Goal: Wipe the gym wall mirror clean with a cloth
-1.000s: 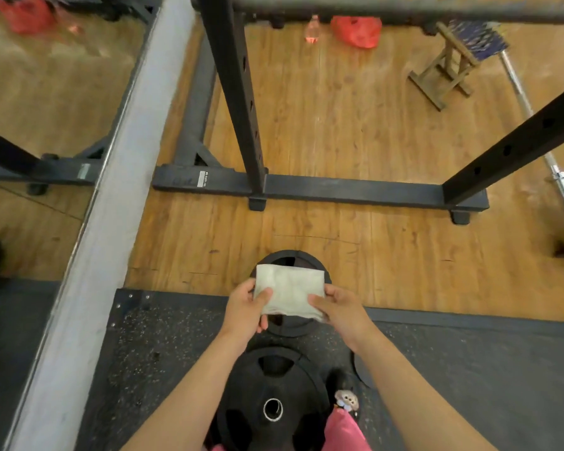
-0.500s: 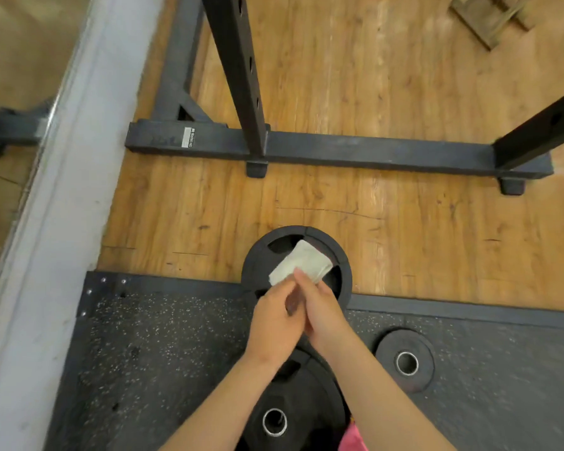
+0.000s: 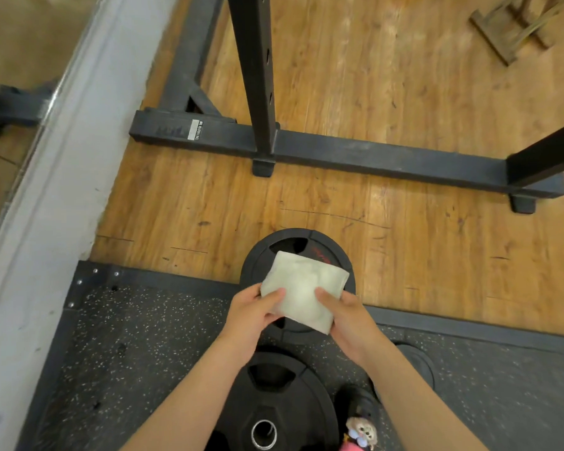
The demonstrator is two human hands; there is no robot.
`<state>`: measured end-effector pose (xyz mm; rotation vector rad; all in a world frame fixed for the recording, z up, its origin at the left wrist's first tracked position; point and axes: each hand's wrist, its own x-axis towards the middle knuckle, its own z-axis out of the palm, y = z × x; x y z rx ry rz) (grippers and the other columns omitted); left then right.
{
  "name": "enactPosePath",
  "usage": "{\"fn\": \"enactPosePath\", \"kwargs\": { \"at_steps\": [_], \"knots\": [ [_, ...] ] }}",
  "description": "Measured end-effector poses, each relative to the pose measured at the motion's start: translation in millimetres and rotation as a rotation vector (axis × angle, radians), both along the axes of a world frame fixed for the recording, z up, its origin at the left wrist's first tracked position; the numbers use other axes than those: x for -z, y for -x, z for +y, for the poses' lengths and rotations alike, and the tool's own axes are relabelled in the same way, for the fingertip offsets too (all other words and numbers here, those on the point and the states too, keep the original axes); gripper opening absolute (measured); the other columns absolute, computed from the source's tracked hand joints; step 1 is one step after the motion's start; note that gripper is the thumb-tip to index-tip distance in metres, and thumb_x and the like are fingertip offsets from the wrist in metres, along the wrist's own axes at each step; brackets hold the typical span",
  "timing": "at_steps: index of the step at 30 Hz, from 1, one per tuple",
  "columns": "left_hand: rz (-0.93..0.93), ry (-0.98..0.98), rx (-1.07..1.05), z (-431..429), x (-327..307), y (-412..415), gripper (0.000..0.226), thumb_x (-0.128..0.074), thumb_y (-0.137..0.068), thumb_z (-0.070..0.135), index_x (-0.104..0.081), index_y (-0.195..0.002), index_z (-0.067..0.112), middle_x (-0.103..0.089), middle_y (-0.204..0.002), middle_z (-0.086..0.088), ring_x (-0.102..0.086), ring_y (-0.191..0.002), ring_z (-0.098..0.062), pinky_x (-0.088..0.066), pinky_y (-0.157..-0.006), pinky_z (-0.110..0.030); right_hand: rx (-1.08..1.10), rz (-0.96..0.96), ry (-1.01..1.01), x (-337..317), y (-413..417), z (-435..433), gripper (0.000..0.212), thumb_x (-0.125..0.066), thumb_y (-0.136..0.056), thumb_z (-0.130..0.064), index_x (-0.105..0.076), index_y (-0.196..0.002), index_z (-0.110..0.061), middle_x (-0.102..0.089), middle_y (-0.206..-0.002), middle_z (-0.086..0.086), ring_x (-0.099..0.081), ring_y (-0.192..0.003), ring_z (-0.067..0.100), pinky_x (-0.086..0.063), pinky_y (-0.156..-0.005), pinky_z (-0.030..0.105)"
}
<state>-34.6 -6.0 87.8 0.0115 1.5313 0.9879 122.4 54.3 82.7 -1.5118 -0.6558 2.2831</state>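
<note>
**Progress.** As far as this view shows, the wiping has not begun. Your folded, off-white square cloth (image 3: 303, 292) is held in the air in front of you. Beneath it, a black round weight plate (image 3: 326, 252) lies across the line where the wooden plank floor (image 3: 404, 92) meets the speckled black rubber mat (image 3: 144, 336). The gym wall mirror (image 3: 10, 53) takes up only the far left edge of the view, beyond a pale grey painted ledge (image 3: 56, 177), and is well apart from the cloth. The visible strip of glass reflects floor and dark equipment. I cannot tell from here whether it is smeared or clean.

My judgement is that you are at the preparation stage. The cloth is folded into a pad and looks ready for use. All of the wiping is left: you must turn left, bring the pad to the glass and work across it.

**Hands.** Your left hand (image 3: 253, 312) pinches the near-left edge of the cloth, thumb on top and fingers curled beneath. Your right hand (image 3: 345, 315) pinches the near-right corner in the same way. Neither hand is spread, and the cloth spans the gap between them. It hides the fingers underneath, so I cannot tell how far they reach.

**Surroundings.** A second black weight plate (image 3: 274, 402) lies below your forearms. A black steel rack frame (image 3: 372, 154) stands on the floor ahead.
</note>
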Motion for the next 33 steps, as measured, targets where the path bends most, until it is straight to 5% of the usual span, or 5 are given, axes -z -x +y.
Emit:
{"fn": "enactPosePath", "kwargs": {
  "at_steps": [9,18,22,25,33],
  "knots": [
    [0.254,0.069,0.006,2.8,34.9,-24.8,0.007,-0.067,-0.090,0.003,-0.068,-0.089,0.010,-0.073,-0.094,-0.007,-0.070,-0.088,-0.018,-0.056,-0.064,-0.019,-0.022,-0.282,-0.131,40.4,-19.3,7.6,0.010,-0.066,-0.091,-0.008,-0.072,-0.099,-0.007,-0.076,-0.095,0.007,-0.072,-0.090,0.023,-0.057,-0.070,0.031],
    [-0.104,0.091,-0.116,15.5,81.2,-18.6,0.027,-0.054,-0.102,0.017,-0.051,-0.127,0.009,-0.065,-0.120,-0.010,-0.064,-0.110,-0.023,-0.053,-0.089,-0.032,-0.345,-0.761,-0.787,69.1,-28.2,29.6,0.031,-0.050,-0.098,-0.008,-0.048,-0.070,-0.021,-0.044,-0.059,-0.004,-0.039,-0.054,0.012,-0.033,-0.049,0.017],
    [-0.176,0.056,-0.055,14.2,109.1,-24.1,0.028,-0.056,-0.099,0.029,-0.052,-0.123,0.014,-0.067,-0.119,-0.008,-0.067,-0.109,-0.020,-0.055,-0.090,-0.034,-0.585,-0.880,-1.115,110.7,-14.0,12.5,0.036,-0.064,-0.080,0.013,-0.069,-0.111,-0.005,-0.071,-0.104,0.011,-0.068,-0.091,0.032,-0.055,-0.087,0.044],
    [-0.152,0.116,-0.009,0.2,133.2,-31.9,0.041,-0.058,-0.099,0.027,-0.049,-0.135,0.010,-0.066,-0.119,-0.006,-0.065,-0.110,-0.019,-0.051,-0.097,-0.035,-1.028,-0.807,-0.965,152.6,-9.0,-21.7,0.063,-0.061,-0.090,-0.002,-0.039,-0.148,-0.011,-0.036,-0.154,0.007,-0.037,-0.141,0.023,-0.023,-0.118,0.043],
    [0.209,0.296,0.244,-31.6,165.7,-52.5,0.037,-0.056,-0.100,0.024,-0.051,-0.134,0.010,-0.059,-0.129,-0.006,-0.056,-0.111,-0.015,-0.044,-0.095,-0.027,-1.240,-0.804,-0.847,169.7,-23.0,-54.5,0.063,-0.042,-0.102,-0.018,-0.011,-0.156,-0.018,-0.003,-0.164,-0.002,-0.003,-0.151,0.014,0.002,-0.120,0.031]
  ]
}}
